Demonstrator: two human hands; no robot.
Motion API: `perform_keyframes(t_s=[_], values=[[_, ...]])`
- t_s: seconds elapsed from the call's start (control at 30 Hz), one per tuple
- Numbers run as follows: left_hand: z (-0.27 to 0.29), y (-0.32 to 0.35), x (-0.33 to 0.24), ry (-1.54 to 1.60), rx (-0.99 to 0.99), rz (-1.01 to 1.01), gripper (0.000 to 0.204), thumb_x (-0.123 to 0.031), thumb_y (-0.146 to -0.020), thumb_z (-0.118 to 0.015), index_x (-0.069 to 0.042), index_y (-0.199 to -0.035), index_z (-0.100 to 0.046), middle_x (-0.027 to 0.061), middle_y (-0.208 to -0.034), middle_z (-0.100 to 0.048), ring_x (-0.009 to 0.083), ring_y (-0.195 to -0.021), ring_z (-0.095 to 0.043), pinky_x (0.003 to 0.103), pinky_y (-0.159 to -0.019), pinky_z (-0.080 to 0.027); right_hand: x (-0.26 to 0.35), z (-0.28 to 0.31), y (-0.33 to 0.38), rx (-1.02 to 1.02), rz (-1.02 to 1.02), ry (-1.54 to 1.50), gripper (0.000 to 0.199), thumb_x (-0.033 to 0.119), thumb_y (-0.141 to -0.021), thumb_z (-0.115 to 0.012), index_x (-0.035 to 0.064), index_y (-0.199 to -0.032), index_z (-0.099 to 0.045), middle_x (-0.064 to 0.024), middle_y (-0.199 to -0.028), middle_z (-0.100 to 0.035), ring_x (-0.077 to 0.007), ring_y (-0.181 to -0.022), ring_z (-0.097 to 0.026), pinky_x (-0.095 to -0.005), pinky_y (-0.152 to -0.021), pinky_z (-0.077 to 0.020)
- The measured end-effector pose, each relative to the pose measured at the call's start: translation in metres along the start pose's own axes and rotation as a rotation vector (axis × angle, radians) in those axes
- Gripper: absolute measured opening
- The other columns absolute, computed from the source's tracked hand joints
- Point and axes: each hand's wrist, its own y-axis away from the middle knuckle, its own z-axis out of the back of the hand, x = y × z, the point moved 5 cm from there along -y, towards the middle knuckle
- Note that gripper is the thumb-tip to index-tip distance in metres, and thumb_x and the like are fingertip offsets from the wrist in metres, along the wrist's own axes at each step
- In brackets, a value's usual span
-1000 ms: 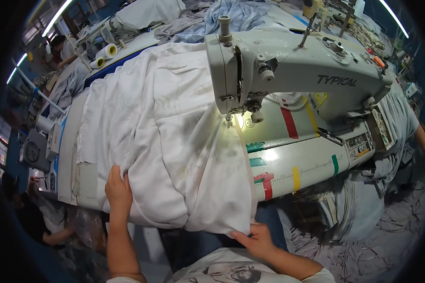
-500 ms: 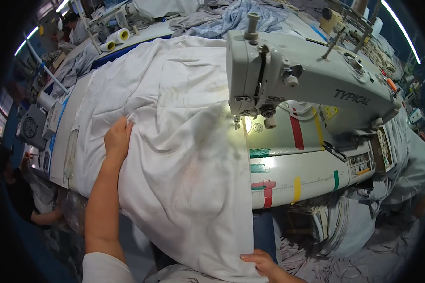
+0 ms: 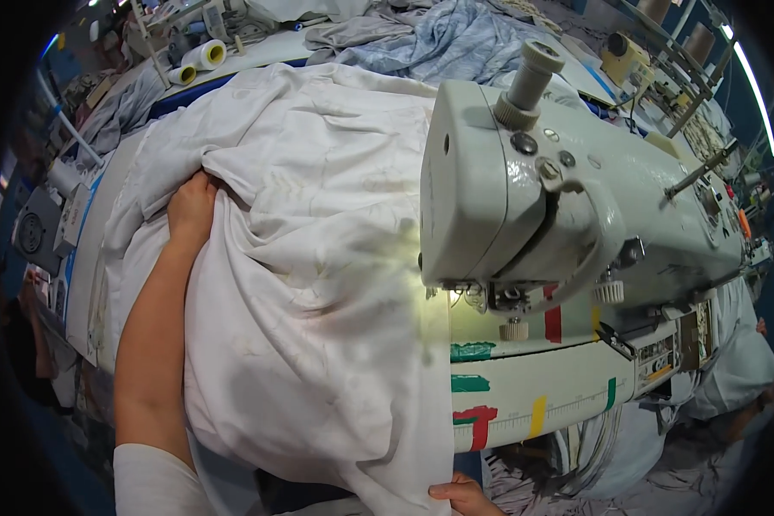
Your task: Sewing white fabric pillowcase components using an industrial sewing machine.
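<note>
A large piece of white fabric covers the left of the sewing table and hangs over its front edge. My left hand is closed on a bunched fold of it, left of the machine. At the bottom, my right hand pinches the fabric's right edge, thumb on top; its fingers are partly cut off by the frame. A pale sewing machine stands over the fabric's right edge. Its lamp lights the spot by the needle, which the machine head mostly hides.
Red, yellow and green tape strips mark the machine bed on the right. White thread cones lie at the back left. A crumpled bluish-grey cloth is heaped behind. A grey fan-like box stands at far left, near a person's arm.
My left hand has moved farther back and left, drawing the fabric into deeper folds. The right hand sits slightly lower. The view has shifted, so the machine looms larger.
</note>
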Motion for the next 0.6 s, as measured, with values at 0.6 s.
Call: perform_keyframes(t_s=[0.6], values=[[-0.003, -0.079, -0.039, 0.346, 0.331, -0.089, 0.047, -0.026, -0.087, -0.057, -0.004, -0.127, -0.049, 0.0255, -0.122, -0.055, 0.0391, -0.113, -0.053, 0.042, -0.098, -0.040, 0.026, -0.034, -0.008, 0.070, 0.228, -0.125, 0.011, 0.001, -0.080, -0.062, -0.0069, -0.081, -0.069, -0.0149, -0.080, -0.070, -0.0230, -0.069, -0.068, -0.0309, -0.066, -0.0532]])
